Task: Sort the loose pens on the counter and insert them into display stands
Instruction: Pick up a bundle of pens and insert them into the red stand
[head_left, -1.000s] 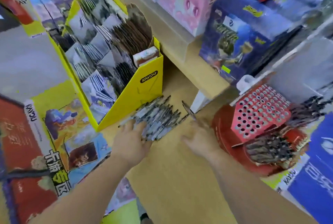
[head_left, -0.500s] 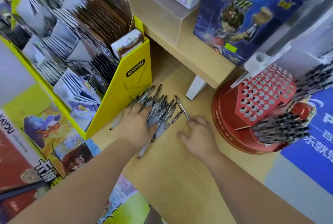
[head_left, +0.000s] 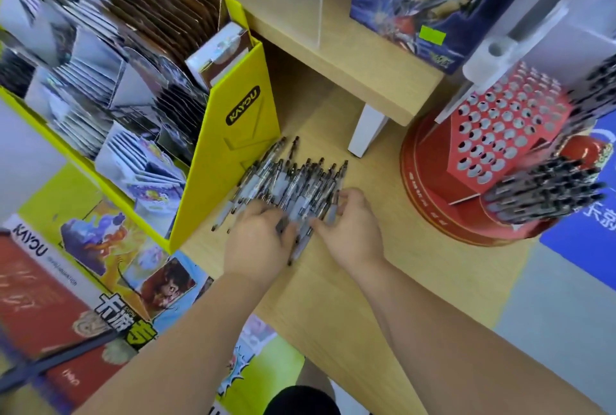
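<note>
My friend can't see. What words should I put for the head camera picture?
A person's left hand and right hand rest on a pile of pens lying loose on a wooden counter. A yellow card display box stands just left of the pile. To the right, a red pen stand has many empty holes and one bunch of pens.

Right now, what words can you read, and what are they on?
"KAYOU" on the yellow card stand.
"KAYOU" on the poster, lower left.
"卡游" plus more Chinese characters, same poster.
Lettering round the red pen stand base: too blurred.
White characters on the blue sign: cut off, unreadable.
</note>
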